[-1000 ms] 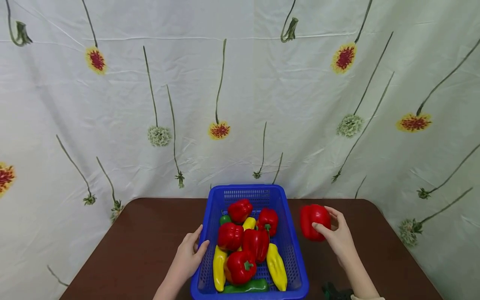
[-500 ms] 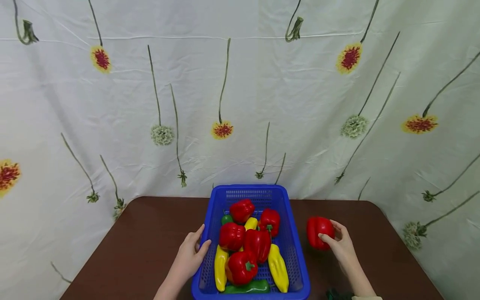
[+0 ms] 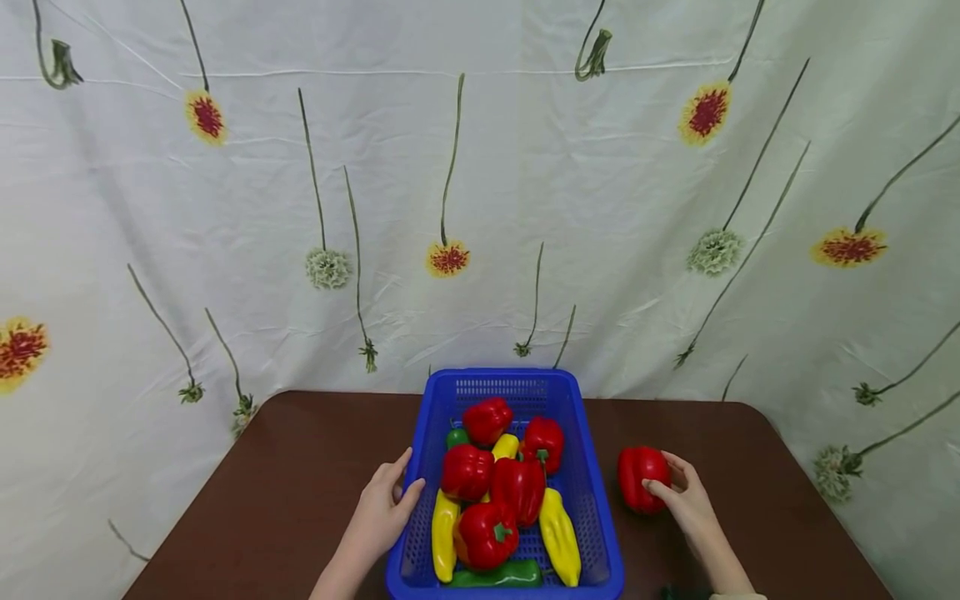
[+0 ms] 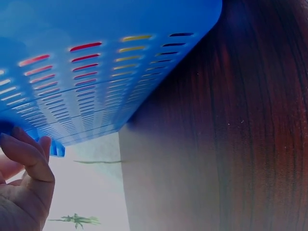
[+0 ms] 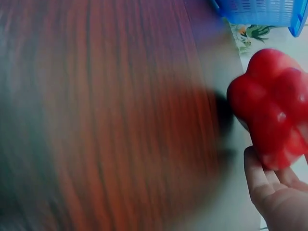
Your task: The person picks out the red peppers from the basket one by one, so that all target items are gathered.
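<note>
To the right of the blue plastic basket (image 3: 596, 467), my right hand (image 3: 693, 508) holds a red bell pepper (image 3: 641, 479) between thumb and fingers. The right wrist view shows this bell pepper (image 5: 272, 110) with its lobed end toward the camera and a dark shadow beside it on the table. My left hand (image 3: 378, 506) grips the basket's left rim, the thumb lying over the edge. In the left wrist view its curled fingers (image 4: 29, 159) reach the rim beside the slotted basket wall (image 4: 144, 14); part of the hand is out of frame.
Inside the basket lie several red bell peppers (image 3: 517, 492), long yellow peppers (image 3: 558, 537) and green peppers (image 3: 498, 575). The basket stands on a dark brown table (image 3: 322, 450). Behind the table hangs a white flowered cloth (image 3: 390, 133). A dark object (image 3: 669, 593) shows at the bottom edge.
My right hand has moved the red bell pepper down and slightly right, closer to the table. The left hand stays at the basket rim. The head view has shifted slightly.
</note>
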`<state>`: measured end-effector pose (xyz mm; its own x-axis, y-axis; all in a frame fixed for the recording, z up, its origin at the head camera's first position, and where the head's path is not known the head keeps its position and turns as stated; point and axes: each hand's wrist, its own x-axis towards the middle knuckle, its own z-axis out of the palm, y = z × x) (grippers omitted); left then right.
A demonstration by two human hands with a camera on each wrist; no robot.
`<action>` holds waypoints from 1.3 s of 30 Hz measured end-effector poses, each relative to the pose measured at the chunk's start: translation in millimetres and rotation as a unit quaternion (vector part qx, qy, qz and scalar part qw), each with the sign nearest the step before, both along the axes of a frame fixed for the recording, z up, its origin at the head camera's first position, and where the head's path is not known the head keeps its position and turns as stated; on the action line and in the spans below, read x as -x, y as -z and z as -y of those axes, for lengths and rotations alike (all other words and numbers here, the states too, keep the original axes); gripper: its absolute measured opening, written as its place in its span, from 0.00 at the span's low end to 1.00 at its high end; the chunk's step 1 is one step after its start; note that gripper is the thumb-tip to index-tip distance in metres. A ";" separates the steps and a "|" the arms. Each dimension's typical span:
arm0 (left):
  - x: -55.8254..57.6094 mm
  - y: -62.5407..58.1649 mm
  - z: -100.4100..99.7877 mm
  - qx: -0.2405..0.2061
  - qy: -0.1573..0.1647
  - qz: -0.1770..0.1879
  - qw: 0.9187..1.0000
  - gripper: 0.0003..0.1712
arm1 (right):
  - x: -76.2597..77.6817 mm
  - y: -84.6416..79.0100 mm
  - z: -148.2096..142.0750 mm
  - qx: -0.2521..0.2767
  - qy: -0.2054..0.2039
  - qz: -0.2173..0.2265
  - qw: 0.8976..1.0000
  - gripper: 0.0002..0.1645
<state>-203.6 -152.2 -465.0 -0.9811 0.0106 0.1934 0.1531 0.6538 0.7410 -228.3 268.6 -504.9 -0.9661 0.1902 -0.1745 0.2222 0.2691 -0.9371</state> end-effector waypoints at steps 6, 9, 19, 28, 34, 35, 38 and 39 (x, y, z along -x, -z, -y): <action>0.6 0.1 0.7 0.005 0.001 0.001 1.000 0.32 | 2.8 -1.5 -8.4 -0.003 -0.032 0.021 0.999 0.40; 0.6 0.4 0.9 0.003 0.000 0.004 1.000 0.32 | 3.4 -2.1 -11.4 -0.003 -0.040 0.033 0.999 0.41; 1.3 2.0 0.1 -0.005 -0.001 -0.001 1.000 0.31 | 2.7 -0.5 -14.9 -0.015 -0.044 0.052 0.998 0.42; 0.4 1.2 0.6 -0.006 -0.002 0.004 1.000 0.31 | 5.1 -3.3 -15.3 -0.035 -0.050 0.044 0.997 0.42; 0.7 1.7 0.7 -0.006 0.001 0.002 1.000 0.32 | 6.3 -8.9 -16.9 -0.042 -0.043 0.038 0.997 0.43; 0.6 1.7 0.7 -0.007 0.001 0.002 1.000 0.32 | 6.1 -10.5 -16.9 -0.046 -0.041 0.036 0.997 0.43; 0.4 1.6 0.8 -0.008 0.002 0.002 1.000 0.32 | 5.9 -17.9 -15.7 -0.063 -0.031 0.024 0.997 0.43; 0.4 1.7 0.8 -0.009 0.002 0.001 1.000 0.31 | 5.2 -21.6 -15.3 -0.068 -0.030 0.019 0.997 0.43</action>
<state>-203.9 -153.0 -466.7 -0.9815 0.0116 0.1910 0.1540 0.6402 0.7526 -233.5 283.9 -483.4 -0.9700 0.1555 -0.1870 0.2354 0.4064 -0.8829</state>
